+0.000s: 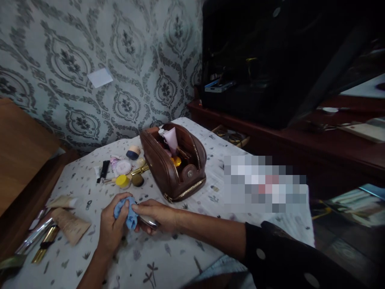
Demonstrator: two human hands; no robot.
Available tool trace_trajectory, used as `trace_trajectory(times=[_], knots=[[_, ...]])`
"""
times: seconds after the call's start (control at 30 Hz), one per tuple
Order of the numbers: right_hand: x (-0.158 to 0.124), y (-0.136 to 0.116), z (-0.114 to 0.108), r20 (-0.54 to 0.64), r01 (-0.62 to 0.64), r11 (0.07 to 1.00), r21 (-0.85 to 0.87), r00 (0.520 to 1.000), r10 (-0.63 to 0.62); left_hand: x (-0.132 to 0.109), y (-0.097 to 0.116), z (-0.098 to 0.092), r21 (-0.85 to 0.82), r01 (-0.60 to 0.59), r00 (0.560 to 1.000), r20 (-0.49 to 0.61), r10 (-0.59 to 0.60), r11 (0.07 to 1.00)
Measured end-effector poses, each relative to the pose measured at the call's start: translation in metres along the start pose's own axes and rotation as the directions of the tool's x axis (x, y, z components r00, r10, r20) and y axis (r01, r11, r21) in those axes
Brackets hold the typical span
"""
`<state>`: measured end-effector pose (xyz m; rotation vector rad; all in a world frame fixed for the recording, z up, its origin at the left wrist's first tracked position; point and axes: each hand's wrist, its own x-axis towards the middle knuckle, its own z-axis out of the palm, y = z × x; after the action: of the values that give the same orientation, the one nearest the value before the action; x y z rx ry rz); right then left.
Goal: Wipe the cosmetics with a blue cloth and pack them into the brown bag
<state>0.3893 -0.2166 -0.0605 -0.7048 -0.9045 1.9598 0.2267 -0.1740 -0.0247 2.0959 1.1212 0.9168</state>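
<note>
My left hand (112,220) is closed round a crumpled blue cloth (131,216). Against the cloth, my right hand (161,215) grips a shiny silver item (148,221) with a rounded end; its exact kind is hard to make out, as fingers and cloth cover much of it. Just beyond the hands stands a brown cosmetic bag (161,176), unzipped and gaping, with a pink tube (171,141) and other items inside. Left of the bag lie a yellow-lidded jar (122,181), a round dark-topped item (137,180) and a gold tube (140,170).
Tubes (72,224) and gold and silver cylinders (45,244) lie at the table's left side. A patterned cloth covers the table (168,251). A blurred-out patch (264,184) hides something at the right. Behind stand a dark screen (255,60) and a reddish-brown cabinet (300,150).
</note>
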Motion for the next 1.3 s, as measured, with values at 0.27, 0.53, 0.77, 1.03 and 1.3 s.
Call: trace_trajectory(times=[0.27,0.53,0.77,1.03,1.3], knots=[[0.0,-0.005,0.002,0.064,-0.074,0.996,0.054,0.996,0.07,-0.001,0.003,-0.002,0.084,-0.084,0.992,-0.084,0.091,0.993],[0.0,-0.001,0.0,0.042,-0.054,0.996,0.065,0.998,0.051,-0.003,0.004,0.004,0.102,-0.106,0.988,-0.105,0.117,0.989],[-0.004,0.0,0.002,0.015,0.042,0.995,0.092,0.999,-0.043,-0.003,0.007,0.007,-0.037,-0.051,0.995,-0.083,0.048,0.998],[-0.003,-0.006,0.005,-0.104,0.015,0.943,0.333,0.994,0.021,0.001,0.001,0.008,-0.13,-0.008,0.934,-0.356,-0.039,0.991],[0.002,-0.003,0.001,-0.241,0.148,0.931,0.333,0.968,-0.067,-0.017,0.009,0.025,0.284,-0.404,0.888,-0.109,0.447,0.87]])
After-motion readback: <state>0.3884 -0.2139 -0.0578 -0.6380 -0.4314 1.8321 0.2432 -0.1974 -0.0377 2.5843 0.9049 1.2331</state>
